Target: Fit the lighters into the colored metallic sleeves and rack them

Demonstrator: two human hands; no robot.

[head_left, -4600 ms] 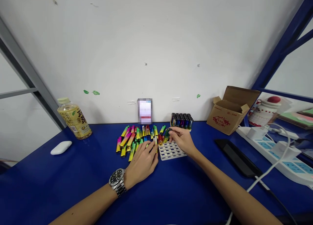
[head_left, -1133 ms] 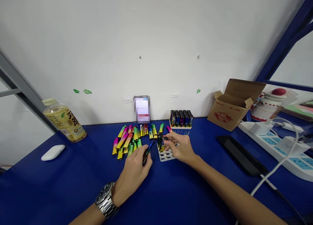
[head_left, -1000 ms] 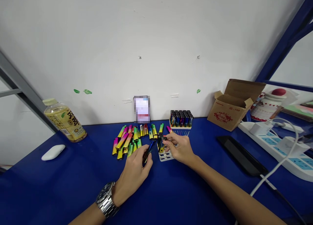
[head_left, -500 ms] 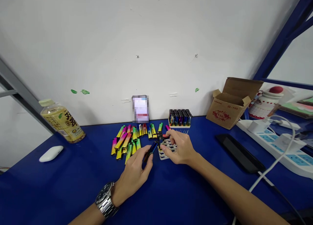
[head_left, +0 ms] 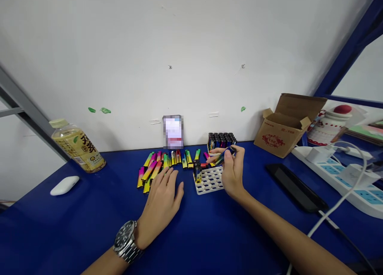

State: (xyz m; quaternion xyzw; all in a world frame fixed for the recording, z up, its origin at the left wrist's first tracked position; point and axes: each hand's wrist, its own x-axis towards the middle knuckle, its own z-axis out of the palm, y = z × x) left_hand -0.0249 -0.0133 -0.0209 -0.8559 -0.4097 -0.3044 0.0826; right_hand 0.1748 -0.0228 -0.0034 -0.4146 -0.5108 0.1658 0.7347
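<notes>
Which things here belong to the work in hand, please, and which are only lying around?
Apparently in the work:
shiny piece in the right hand
loose pile near the left hand
white holed tray
upright pieces behind

Apparently only lying around:
bottle
white case
propped screen
carton
black device
power strip

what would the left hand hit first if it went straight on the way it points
Most likely the loose lighters: the left hand points at their near side and overlaps them in view; actual contact is unclear.
</notes>
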